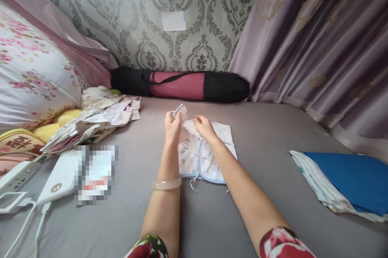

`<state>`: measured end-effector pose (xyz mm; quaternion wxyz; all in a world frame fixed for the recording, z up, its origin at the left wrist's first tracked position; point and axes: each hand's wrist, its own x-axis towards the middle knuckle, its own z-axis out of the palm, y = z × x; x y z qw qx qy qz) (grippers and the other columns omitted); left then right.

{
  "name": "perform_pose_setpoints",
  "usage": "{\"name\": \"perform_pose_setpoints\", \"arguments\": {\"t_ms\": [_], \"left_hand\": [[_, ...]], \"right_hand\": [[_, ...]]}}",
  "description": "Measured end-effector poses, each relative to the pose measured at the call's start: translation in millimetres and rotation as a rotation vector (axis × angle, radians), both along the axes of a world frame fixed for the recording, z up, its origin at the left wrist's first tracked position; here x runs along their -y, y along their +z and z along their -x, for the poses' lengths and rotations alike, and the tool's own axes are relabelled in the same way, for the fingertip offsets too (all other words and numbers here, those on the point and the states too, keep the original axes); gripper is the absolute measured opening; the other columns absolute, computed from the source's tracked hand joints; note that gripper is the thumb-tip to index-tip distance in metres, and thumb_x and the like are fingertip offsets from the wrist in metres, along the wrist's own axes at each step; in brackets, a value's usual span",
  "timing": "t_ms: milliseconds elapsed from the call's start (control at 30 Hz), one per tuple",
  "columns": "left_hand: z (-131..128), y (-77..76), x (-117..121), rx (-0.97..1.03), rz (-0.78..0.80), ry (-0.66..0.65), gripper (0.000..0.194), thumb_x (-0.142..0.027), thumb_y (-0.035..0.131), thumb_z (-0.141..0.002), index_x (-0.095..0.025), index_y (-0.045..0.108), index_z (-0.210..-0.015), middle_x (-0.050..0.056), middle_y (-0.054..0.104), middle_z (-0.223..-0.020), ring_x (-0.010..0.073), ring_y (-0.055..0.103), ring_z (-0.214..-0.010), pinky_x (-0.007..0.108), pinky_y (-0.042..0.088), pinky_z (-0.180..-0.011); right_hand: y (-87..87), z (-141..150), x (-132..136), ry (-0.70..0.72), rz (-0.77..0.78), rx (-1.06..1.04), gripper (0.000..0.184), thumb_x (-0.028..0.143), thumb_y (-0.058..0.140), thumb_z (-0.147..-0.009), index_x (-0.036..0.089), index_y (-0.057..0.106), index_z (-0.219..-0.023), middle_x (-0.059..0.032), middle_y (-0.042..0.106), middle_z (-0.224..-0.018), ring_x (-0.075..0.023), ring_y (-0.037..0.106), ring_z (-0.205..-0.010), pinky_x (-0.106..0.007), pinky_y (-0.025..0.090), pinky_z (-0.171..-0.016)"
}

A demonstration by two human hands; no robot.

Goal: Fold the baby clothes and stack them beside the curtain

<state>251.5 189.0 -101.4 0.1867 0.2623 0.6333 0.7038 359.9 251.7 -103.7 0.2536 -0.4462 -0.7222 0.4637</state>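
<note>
A small white baby shirt (188,161) with a faint print, blue edging and thin ties lies spread in front of me on the grey sheet. My left hand (172,126) is closed on a blue-edged part of the shirt, lifted above its left side. Just to the right, my right hand (205,128) hovers over the shirt's upper part with its fingers pressed together. Whether cloth or a tie sits between those fingers is hidden. White ties trail from the middle of the shirt's lower edge.
A black and pink rolled bag (177,85) lies along the wall. Piled clothes (118,112) and a floral pillow (33,64) are at left, above a white power bank (60,177) and power strip (18,177). Folded blue cloth (348,177) lies at right, below the curtain (291,36).
</note>
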Motion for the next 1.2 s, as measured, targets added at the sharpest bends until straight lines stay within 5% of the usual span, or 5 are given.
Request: {"name": "perform_pose_setpoints", "arguments": {"t_ms": [133,333,600,800,1200], "left_hand": [[-24.1,-6.4,-10.6,-0.14,0.055,-0.062,0.011,-0.031,0.049,-0.088,-0.02,0.051,-0.088,-0.003,0.055,-0.07,0.011,0.052,-0.063,0.021,0.042,-0.061],[-52.7,-17.0,-16.3,-0.252,0.234,-0.219,0.017,-0.037,0.049,-0.091,-0.021,0.053,-0.093,0.002,0.065,-0.078,0.0147,0.061,-0.074,0.025,0.045,-0.069],[-19.8,-19.1,-8.6,-0.165,0.24,-0.177,0.026,-0.033,0.035,-0.096,-0.017,0.054,-0.105,0.013,0.07,-0.109,0.0191,0.065,-0.104,0.03,0.047,-0.087],[-3.1,-35.5,5.4,-0.488,0.526,-0.208,0.028,-0.016,0.043,-0.087,-0.02,0.059,-0.109,0.01,0.068,-0.111,0.0221,0.061,-0.105,0.031,0.044,-0.088],[-7.6,-43.1,4.4,-0.604,0.52,-0.275,0.036,-0.006,0.052,-0.074,-0.021,0.064,-0.105,0.012,0.069,-0.109,0.0266,0.061,-0.109,0.037,0.041,-0.096]], "right_hand": [[0.6,-35.4,0.8,-0.168,0.581,-0.403,0.034,0.032,0.031,-0.1,0.011,0.056,-0.109,-0.0159,0.071,-0.102,-0.0169,0.071,-0.082,-0.031,0.056,-0.079],[-12.4,-45.7,-2.0,-0.232,0.712,-0.557,0.039,0.042,0.03,-0.101,0.012,0.055,-0.102,-0.0138,0.071,-0.083,-0.0193,0.071,-0.076,-0.034,0.058,-0.075],[-23.8,-39.9,-8.2,-0.239,0.516,-0.423,0.017,0.026,0.049,-0.09,0.016,0.062,-0.085,-0.0054,0.069,-0.079,-0.0174,0.067,-0.073,-0.031,0.059,-0.066],[-28.3,-50.2,-14.0,-0.226,-0.015,0.053,0.016,0.023,0.05,-0.085,0.018,0.065,-0.086,-0.0051,0.068,-0.081,-0.0209,0.066,-0.074,-0.03,0.053,-0.068],[-27.0,-56.7,3.1,-0.289,-0.401,0.573,0.035,0.019,0.042,-0.093,0.013,0.054,-0.125,-0.0171,0.059,-0.124,-0.027,0.056,-0.112,-0.033,0.043,-0.09]]}}
